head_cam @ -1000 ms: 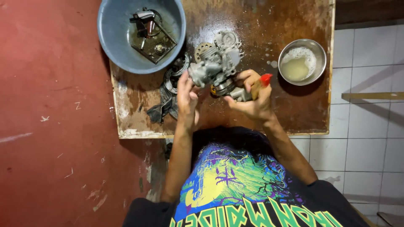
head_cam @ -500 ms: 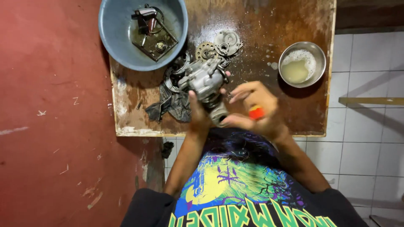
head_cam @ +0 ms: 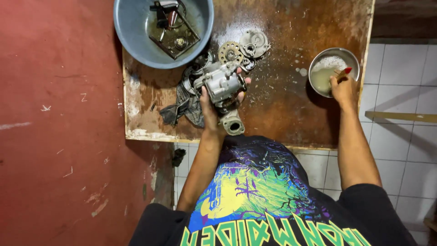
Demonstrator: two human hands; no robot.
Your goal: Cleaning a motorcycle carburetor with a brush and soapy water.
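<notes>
The left hand (head_cam: 210,105) is clamped around a grey metal carburettor (head_cam: 221,84), held up over the middle of the wooden bench (head_cam: 282,109); the fingers wrap its far side and the thumb lies along the near side. A round flanged port (head_cam: 233,124) sticks out of the carburettor at 6 o'clock, just beside the wrist.

The right hand (head_cam: 343,89) is at 3 o'clock on the bench, closed on a brush with a red end (head_cam: 346,71) whose tip sits in a small steel bowl (head_cam: 318,61) of cloudy liquid. The hand touches the bowl's near rim.

Behind the carburettor, at 12 o'clock, a toothed disc (head_cam: 230,52) and a round metal cover (head_cam: 253,43) lie flat on the bench, just beside each other. A dark rag (head_cam: 184,107) lies at 9 o'clock from the left hand, with more dark parts half hidden under the carburettor.

At 11 o'clock a blue basin (head_cam: 132,32) overhangs the bench edge and holds a square metal part (head_cam: 175,34) in dirty liquid.
</notes>
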